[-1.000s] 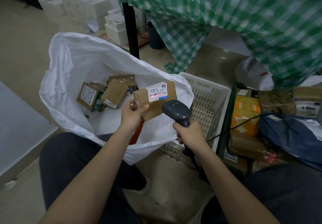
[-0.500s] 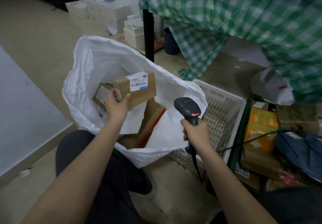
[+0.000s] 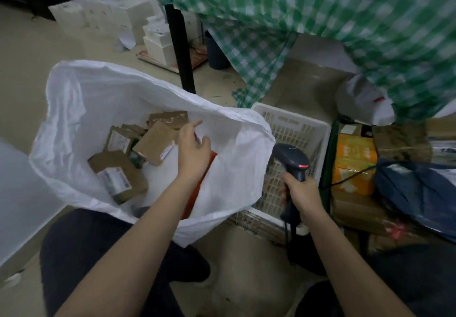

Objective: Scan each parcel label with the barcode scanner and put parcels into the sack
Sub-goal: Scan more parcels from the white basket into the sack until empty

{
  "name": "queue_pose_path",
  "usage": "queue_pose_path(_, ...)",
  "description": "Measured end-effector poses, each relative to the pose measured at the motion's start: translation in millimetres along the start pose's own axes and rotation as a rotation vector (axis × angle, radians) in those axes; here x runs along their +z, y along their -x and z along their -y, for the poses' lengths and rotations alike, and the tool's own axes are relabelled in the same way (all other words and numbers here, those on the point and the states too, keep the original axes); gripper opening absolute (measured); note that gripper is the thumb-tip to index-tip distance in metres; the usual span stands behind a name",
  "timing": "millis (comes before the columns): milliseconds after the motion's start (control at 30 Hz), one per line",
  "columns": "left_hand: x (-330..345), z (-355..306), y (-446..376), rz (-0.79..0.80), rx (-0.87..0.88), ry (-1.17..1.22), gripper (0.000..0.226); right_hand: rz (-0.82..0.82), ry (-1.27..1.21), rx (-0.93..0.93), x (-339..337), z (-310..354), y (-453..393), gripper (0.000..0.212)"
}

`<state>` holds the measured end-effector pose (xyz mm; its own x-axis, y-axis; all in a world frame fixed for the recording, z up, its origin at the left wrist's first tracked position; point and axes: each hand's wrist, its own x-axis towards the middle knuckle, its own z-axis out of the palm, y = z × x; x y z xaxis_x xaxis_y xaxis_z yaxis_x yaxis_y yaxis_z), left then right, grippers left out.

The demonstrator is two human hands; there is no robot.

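Over the mouth of a white sack (image 3: 81, 109) on the floor, a person's left hand (image 3: 193, 147) hangs with fingers loosely spread, holding nothing. Several cardboard parcels lie inside the sack; one parcel (image 3: 116, 178) near its left wall shows its label face up, and another parcel (image 3: 155, 144) rests just beside the hand. The right hand (image 3: 299, 192) grips the handle of a dark barcode scanner (image 3: 292, 160), its red light showing, above a white plastic crate (image 3: 294, 129) that touches the sack's right side.
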<state>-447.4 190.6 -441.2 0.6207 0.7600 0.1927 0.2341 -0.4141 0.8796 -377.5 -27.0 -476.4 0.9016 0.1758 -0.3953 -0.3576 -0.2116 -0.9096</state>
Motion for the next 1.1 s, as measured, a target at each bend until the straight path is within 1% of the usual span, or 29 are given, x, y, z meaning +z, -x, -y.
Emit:
queue_pose_path(67,32,-5,9,0.113,0.149,-0.095,0.037,-0.064,-0.032,0.011,-17,-3,-11,0.023)
queue_pose_path(167,84,-19,9,0.338,0.308,-0.099,0.038,-0.118,-0.059,0.018,-38,-5,-33,0.028)
queue_pose_path(200,104,-22,5,0.394,0.371,-0.137,0.039,-0.125,-0.068,0.025,-43,-5,-42,0.028)
queue_pose_path(267,143,-25,-5,0.492,0.526,-0.363,0.042,-0.147,-0.092,0.038,-49,-4,-63,0.028)
queue_pose_path(333,180,-23,-17,0.602,0.679,-0.704,0.046,-0.173,-0.11,0.033,-50,-3,-88,0.026)
queue_pose_path(400,211,-16,-29,0.689,0.772,-1.001,0.05,-0.185,-0.1,0.032,-46,-2,-110,0.024)
queue_pose_path(433,224,-13,-36,0.718,0.778,-1.111,0.051,-0.188,-0.099,0.038,-44,-3,-122,0.023)
queue_pose_path(467,235,-8,-44,0.732,0.763,-1.195,0.052,-0.182,-0.102,0.052,-41,-4,-133,0.022)
queue_pose_path(533,250,2,-62,0.745,0.661,-1.296,0.056,-0.162,-0.101,0.084,-36,-6,-158,0.02)
queue_pose_path(633,260,25,-90,0.74,0.518,-1.315,0.059,-0.139,-0.11,0.107,-28,-10,-194,0.021)
queue_pose_path(733,270,54,-113,0.793,0.435,-1.156,0.059,-0.12,-0.129,0.132,-17,-18,-224,0.023)
queue_pose_path(900,308,94,-134,0.858,0.381,-0.787,0.072,-0.114,-0.182,0.173,-5,-38,-268,0.026)
queue_pose_path(1000,331,108,-139,0.847,0.303,-0.701,0.086,-0.131,-0.197,0.176,-3,-48,-288,0.027)
queue_pose_path(1100,348,126,-145,0.843,0.154,-0.737,0.104,-0.122,-0.221,0.191,-4,-54,-303,0.025)
